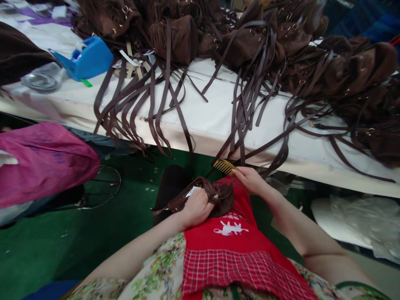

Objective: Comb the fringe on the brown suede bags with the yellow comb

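Note:
Over my lap, my left hand (199,205) is closed on a brown fringed bag (225,196), its fringe bunched under the fingers. A small white tag (193,191) shows beside that hand. A yellowish wide-toothed comb (224,166) is pinched in my right hand (250,180), teeth pointing down and to the left. The comb is held just beyond the bag, near the table's front edge, apart from the fringe. Part of the bag is hidden under my left hand.
More brown bags (175,39) are heaped along the white table (206,121), with long straps (156,112) hanging over its front edge. A blue tape dispenser (90,58) stands at the left. A pink cloth (46,162) covers something beside a wire-framed stool (109,187). Clear plastic (359,225) lies at the lower right.

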The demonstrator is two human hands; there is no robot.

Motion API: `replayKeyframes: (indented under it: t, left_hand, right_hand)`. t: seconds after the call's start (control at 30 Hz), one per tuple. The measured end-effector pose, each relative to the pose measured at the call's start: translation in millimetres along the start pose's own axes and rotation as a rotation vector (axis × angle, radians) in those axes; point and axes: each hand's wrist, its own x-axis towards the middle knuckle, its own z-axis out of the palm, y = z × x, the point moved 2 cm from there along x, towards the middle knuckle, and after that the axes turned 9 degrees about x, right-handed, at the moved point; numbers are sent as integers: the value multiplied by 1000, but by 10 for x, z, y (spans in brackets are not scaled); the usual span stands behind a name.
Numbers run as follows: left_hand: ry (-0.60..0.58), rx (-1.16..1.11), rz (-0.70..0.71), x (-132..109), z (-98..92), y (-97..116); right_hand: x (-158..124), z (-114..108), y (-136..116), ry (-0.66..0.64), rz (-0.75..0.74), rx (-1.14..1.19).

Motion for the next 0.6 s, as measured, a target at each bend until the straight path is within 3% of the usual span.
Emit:
replayKeyframes:
  t: [0.1, 0.23, 0.6]
  left_hand:
    - [-16, 66, 51, 42, 24, 38]
    - [-56, 149, 23, 50, 48, 55]
    - [19, 50, 46, 19, 15, 15]
  right_hand:
    - [-161, 4, -355, -84, -163, 69]
    - [-275, 66, -628, -169, -220, -50]
    - [-262, 217, -695, -102, -235, -409]
